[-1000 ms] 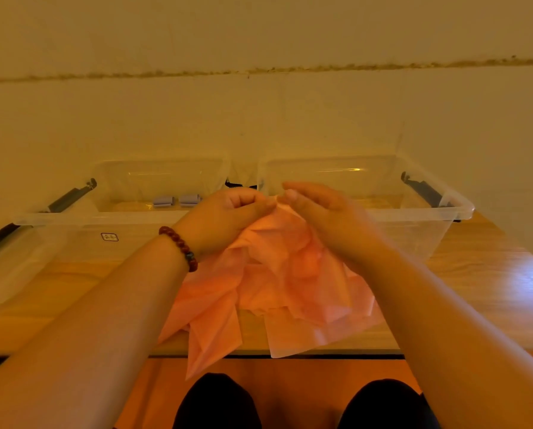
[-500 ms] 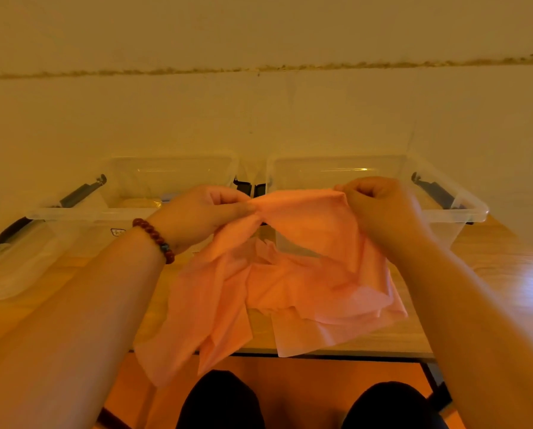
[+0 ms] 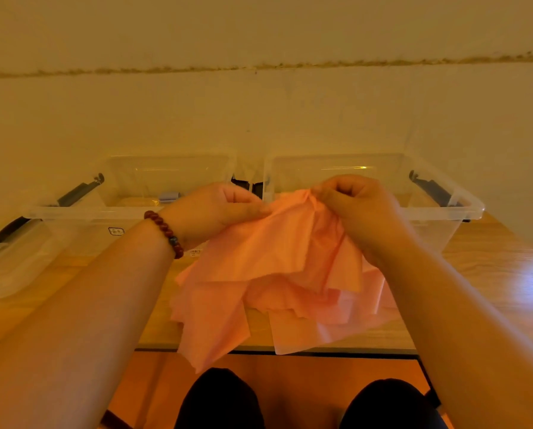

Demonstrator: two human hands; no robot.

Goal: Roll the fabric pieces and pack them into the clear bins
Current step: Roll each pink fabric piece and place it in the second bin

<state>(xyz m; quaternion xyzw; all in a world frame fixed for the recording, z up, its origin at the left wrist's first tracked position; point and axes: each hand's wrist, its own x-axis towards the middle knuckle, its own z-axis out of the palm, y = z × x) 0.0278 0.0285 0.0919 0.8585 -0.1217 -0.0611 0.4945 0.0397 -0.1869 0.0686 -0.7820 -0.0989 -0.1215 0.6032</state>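
A thin pink fabric piece (image 3: 268, 258) hangs crumpled between my hands above the table's near edge. My left hand (image 3: 215, 212), with a bead bracelet on the wrist, pinches its top edge at the middle. My right hand (image 3: 358, 209) grips the same edge a little to the right, fingers curled. More pink fabric (image 3: 336, 323) lies on the table under it and drapes over the front edge. Two clear bins stand behind: the left bin (image 3: 82, 212) and the right bin (image 3: 463, 209), both open at the top.
The wooden table (image 3: 491, 274) abuts a pale wall. A clear lid (image 3: 8, 267) lies at the far left. Dark latches sit on the bins' outer ends. Small grey things (image 3: 168, 196) lie in the left bin. My knees show below the table edge.
My hands spread the fabric's top edge apart, then came closer together again. The fabric now hangs bunched between them, with the right hand regripped nearer the left.
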